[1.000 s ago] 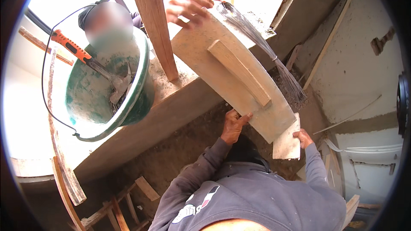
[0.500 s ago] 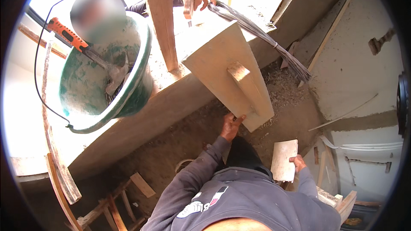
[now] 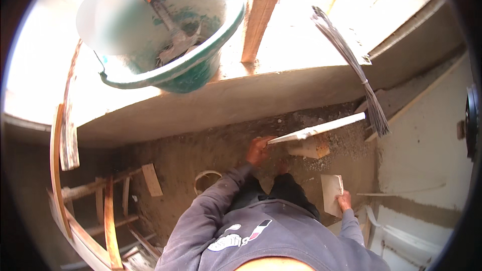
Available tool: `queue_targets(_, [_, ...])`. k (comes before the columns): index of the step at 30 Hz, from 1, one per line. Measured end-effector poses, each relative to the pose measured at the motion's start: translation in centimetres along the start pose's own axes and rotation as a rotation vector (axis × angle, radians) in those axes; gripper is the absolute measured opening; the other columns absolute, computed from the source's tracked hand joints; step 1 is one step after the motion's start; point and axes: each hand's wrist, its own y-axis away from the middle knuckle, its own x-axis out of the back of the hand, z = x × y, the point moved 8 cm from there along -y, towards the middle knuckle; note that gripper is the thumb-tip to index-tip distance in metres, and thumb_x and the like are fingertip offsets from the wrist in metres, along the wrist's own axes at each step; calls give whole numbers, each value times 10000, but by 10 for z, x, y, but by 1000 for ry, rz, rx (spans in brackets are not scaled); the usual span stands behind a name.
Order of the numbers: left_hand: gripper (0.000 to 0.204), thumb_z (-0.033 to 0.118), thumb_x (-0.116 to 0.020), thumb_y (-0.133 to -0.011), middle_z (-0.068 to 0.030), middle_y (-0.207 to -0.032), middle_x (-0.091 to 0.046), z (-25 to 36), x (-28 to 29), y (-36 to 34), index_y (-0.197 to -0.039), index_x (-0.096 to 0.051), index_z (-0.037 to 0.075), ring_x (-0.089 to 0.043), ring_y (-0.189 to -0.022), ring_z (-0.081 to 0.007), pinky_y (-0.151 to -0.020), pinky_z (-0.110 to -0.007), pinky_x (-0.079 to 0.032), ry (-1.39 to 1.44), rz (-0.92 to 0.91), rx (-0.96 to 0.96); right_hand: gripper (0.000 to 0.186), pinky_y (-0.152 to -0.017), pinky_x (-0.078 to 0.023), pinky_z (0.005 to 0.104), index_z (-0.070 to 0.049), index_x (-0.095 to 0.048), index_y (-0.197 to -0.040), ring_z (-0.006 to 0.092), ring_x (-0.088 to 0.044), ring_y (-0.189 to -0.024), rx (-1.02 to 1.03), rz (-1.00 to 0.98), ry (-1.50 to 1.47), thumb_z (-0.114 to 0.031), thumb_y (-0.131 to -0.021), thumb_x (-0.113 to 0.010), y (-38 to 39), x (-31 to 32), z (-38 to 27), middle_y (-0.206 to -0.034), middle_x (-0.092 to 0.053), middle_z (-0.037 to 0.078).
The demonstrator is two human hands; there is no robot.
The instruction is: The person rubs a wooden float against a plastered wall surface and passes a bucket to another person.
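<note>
My left hand (image 3: 258,150) is closed round the near end of a large plastering float (image 3: 329,127). Its board shows nearly edge-on, with the blocky handle (image 3: 315,147) on the underside. Low on the right, my right hand (image 3: 344,200) grips the edge of a small cream rectangular plate (image 3: 331,194), held upright beside my leg. Beyond the float, a bundle of thin grey wires (image 3: 351,60), tied near its lower end, hangs over the ledge edge.
On the bright ledge (image 3: 291,73) stands a green bucket (image 3: 201,73) with an orange-handled hammer (image 3: 165,17) in it. A wooden post (image 3: 263,12) rises beside it. Wooden framing (image 3: 108,216) stands lower left, near a round pipe opening (image 3: 207,179). A wall (image 3: 427,115) bounds the right.
My left hand has tilted the float from face-on to nearly edge-on. The other person's hand is gone from the wire bundle. The view has shifted, with the bucket now higher and further right.
</note>
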Motion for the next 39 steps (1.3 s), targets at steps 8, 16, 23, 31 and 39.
queue_targets(8, [341, 19, -530, -760, -148, -1001, -652, -64, 44, 66, -1085, -622, 61, -626, -816, -333, -733, -417, -493, -389, -48, 319, 182, -564, -451, 389, 44, -627, -719, 270, -607, -585, 294, -143, 160, -109, -619, -631, -85, 24, -52, -603, -592, 199])
queue_targets(16, [260, 91, -569, -741, -135, -881, -648, -87, 81, 130, -995, -624, 88, -626, -788, -323, -672, -427, -488, -888, -78, 449, 210, -542, -425, 392, 79, -605, -699, 213, -538, -550, 209, -323, 288, -109, -614, -643, -113, 46, -15, -562, -572, 176])
queue_targets(23, [208, 97, -581, -751, -122, -864, -652, -175, 64, 146, -949, -641, 75, -638, -798, -287, -635, -408, -519, -1018, -165, 690, 189, -545, -425, 378, 84, -598, -705, 189, -521, -570, 151, -323, 447, -78, -616, -639, -108, 63, -33, -582, -573, 133])
queue_targets(31, [203, 120, -575, -784, -141, -920, -663, -271, 75, 174, -938, -694, 61, -640, -875, -327, -703, -587, -501, -1167, -448, 917, 77, -492, -376, 339, 5, -579, -678, 145, -441, -545, 154, -366, 188, -49, -633, -610, -79, 74, -33, -608, -512, -4])
queue_targets(39, [223, 166, -590, -804, -134, -933, -657, -349, 61, 152, -983, -684, 73, -629, -878, -354, -709, -584, -495, -1100, -504, 981, 118, -544, -410, 318, -1, -620, -751, 170, -497, -593, 63, -362, 326, -84, -668, -606, -67, 69, -8, -657, -565, 43])
